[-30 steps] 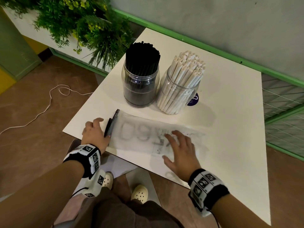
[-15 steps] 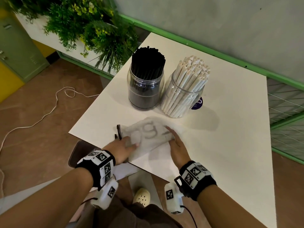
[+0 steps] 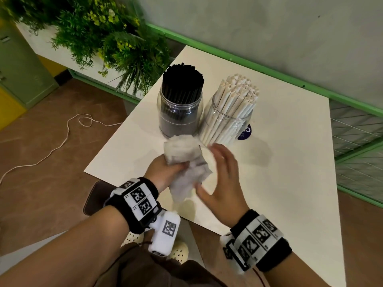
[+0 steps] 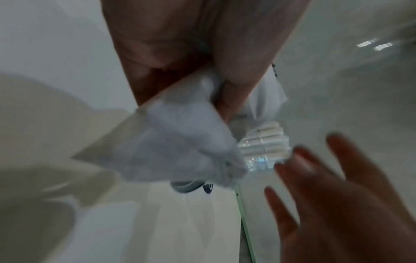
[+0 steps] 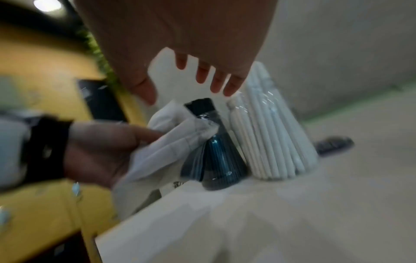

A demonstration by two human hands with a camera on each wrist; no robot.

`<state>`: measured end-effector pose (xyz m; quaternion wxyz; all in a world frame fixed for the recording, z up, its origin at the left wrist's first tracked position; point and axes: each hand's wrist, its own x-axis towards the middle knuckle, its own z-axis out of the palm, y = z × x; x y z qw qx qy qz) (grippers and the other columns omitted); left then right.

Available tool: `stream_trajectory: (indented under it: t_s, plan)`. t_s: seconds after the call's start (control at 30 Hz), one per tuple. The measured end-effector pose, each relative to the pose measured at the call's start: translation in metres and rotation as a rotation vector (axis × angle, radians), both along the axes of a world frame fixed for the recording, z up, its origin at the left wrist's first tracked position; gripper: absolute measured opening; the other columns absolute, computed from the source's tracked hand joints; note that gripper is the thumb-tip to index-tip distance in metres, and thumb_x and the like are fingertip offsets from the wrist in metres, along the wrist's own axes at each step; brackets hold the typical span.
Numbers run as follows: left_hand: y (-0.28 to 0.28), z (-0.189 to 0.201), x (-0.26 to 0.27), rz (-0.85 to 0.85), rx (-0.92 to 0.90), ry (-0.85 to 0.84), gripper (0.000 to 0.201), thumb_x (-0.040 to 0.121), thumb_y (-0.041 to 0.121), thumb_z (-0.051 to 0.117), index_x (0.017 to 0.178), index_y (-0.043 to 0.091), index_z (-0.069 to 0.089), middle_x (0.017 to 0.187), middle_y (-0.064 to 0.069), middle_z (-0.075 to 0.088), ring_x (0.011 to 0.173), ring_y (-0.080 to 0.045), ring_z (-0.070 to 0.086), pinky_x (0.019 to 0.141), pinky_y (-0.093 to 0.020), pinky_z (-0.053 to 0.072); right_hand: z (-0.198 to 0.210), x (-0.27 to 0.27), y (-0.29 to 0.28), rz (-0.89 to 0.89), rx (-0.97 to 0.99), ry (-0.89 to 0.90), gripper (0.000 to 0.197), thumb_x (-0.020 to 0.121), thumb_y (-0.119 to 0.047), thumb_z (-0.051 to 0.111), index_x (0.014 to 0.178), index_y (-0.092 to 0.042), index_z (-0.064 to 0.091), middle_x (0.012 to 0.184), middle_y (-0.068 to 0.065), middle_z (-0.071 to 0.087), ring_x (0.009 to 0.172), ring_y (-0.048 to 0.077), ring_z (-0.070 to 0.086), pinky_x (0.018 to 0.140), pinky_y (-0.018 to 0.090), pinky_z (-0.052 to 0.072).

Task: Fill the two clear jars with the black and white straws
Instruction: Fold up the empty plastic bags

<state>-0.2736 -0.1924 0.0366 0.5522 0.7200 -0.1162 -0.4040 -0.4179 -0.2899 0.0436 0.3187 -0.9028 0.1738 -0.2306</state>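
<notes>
Two clear jars stand side by side at the table's far left. The left jar is packed with black straws; the right jar holds white straws. Just in front of them my left hand grips a crumpled, frosted plastic bag lifted off the table, the same bag bunched in its fingers in the left wrist view. My right hand hovers beside the bag with fingers spread and holds nothing; it is motion-blurred.
The white table has its near edge under my wrists. A dark blue round sticker lies behind the white-straw jar. A leafy planter stands left of the table, a green-framed wall behind it, and a white cable on the floor.
The bag lay flat on the table under both hands; now it is crumpled and lifted in my left hand. My right hand has come off it and opened.
</notes>
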Motion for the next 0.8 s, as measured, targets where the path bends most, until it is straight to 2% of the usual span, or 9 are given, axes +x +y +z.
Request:
stream_trajectory:
  t_s: [0.07, 0.13, 0.2, 0.27, 0.37, 0.47, 0.6, 0.7, 0.8]
  plan:
    - [-0.002, 0.005, -0.009, -0.134, -0.011, 0.000, 0.020, 0.071, 0.024, 0.069, 0.089, 0.015, 0.070, 0.091, -0.010, 0.073, 0.092, -0.028, 0.069, 0.083, -0.045, 0.055, -0.006, 0.004, 0.001, 0.109, -0.298, 0.207, 0.102, 0.067, -0.053, 0.073, 0.148, -0.023, 0.019, 0.154, 0.008, 0.021, 0.144, 0.029, 0.019, 0.114, 0.041, 0.021]
    - [-0.002, 0.010, -0.020, -0.201, -0.085, 0.083, 0.020, 0.076, 0.016, 0.069, 0.096, 0.012, 0.070, 0.095, -0.011, 0.073, 0.095, -0.028, 0.068, 0.084, -0.042, 0.054, -0.011, 0.009, -0.001, 0.082, -0.319, 0.346, 0.113, 0.056, -0.059, 0.079, 0.147, -0.028, 0.019, 0.150, 0.007, 0.029, 0.139, 0.031, 0.029, 0.110, 0.046, 0.033]
    - [0.000, 0.010, -0.023, -0.209, -0.163, 0.183, 0.029, 0.077, 0.013, 0.070, 0.105, 0.008, 0.068, 0.104, -0.015, 0.071, 0.102, -0.030, 0.066, 0.094, -0.045, 0.050, -0.013, 0.012, -0.008, 0.038, -0.220, 0.395, 0.099, 0.058, -0.050, 0.080, 0.140, -0.026, 0.029, 0.131, 0.003, 0.046, 0.116, 0.028, 0.050, 0.088, 0.043, 0.050]
    - [0.003, 0.010, -0.020, -0.191, -0.188, 0.216, 0.036, 0.076, 0.018, 0.074, 0.109, 0.005, 0.067, 0.108, -0.016, 0.070, 0.106, -0.029, 0.064, 0.100, -0.048, 0.046, -0.013, 0.014, -0.013, 0.024, -0.147, 0.433, 0.067, 0.070, -0.036, 0.076, 0.127, -0.022, 0.045, 0.113, 0.002, 0.057, 0.095, 0.027, 0.059, 0.069, 0.038, 0.051]
    - [0.005, 0.006, -0.017, -0.163, -0.085, -0.100, 0.059, 0.056, 0.049, 0.076, 0.098, 0.008, 0.065, 0.100, -0.010, 0.070, 0.099, -0.024, 0.065, 0.093, -0.044, 0.049, -0.005, 0.018, -0.015, -0.017, -0.202, 0.540, 0.023, 0.082, -0.028, 0.063, 0.099, -0.014, 0.055, 0.094, 0.005, 0.064, 0.082, 0.030, 0.060, 0.060, 0.032, 0.041]
    - [0.009, 0.003, -0.021, -0.153, -0.002, -0.550, 0.062, 0.060, 0.053, 0.076, 0.108, 0.027, 0.047, 0.120, 0.005, 0.048, 0.114, -0.014, 0.048, 0.093, -0.021, 0.039, 0.009, 0.023, -0.017, 0.033, -0.088, 0.601, 0.008, 0.083, -0.024, 0.058, 0.082, -0.017, 0.055, 0.077, 0.004, 0.063, 0.073, 0.028, 0.058, 0.059, 0.030, 0.038]
    - [0.019, 0.010, -0.016, -0.276, -0.070, -0.648, 0.106, 0.059, 0.048, 0.082, 0.136, 0.048, 0.010, 0.141, 0.021, 0.021, 0.132, 0.000, 0.018, 0.105, -0.013, 0.017, 0.037, 0.026, -0.022, 0.296, 0.058, 0.663, 0.024, 0.079, -0.024, 0.068, 0.062, -0.020, 0.051, 0.053, -0.004, 0.052, 0.053, 0.017, 0.053, 0.055, 0.031, 0.046]
    - [0.020, 0.017, -0.001, -0.530, -0.058, -0.730, 0.068, 0.067, 0.056, 0.071, 0.127, 0.038, 0.045, 0.123, 0.013, 0.054, 0.112, -0.006, 0.050, 0.095, -0.026, 0.043, 0.037, 0.027, -0.023, 0.309, 0.047, 0.673, 0.024, 0.076, -0.029, 0.075, 0.073, -0.012, 0.057, 0.057, -0.001, 0.056, 0.055, 0.017, 0.052, 0.059, 0.034, 0.047]
    - [0.020, 0.016, 0.011, -0.437, 0.028, -0.777, 0.026, 0.080, 0.045, 0.065, 0.094, 0.024, 0.061, 0.081, 0.006, 0.065, 0.076, -0.012, 0.059, 0.071, -0.035, 0.049, 0.025, 0.021, -0.024, 0.096, -0.096, 0.384, 0.034, 0.072, -0.028, 0.078, 0.099, -0.016, 0.060, 0.095, 0.004, 0.061, 0.086, 0.024, 0.056, 0.075, 0.035, 0.047]
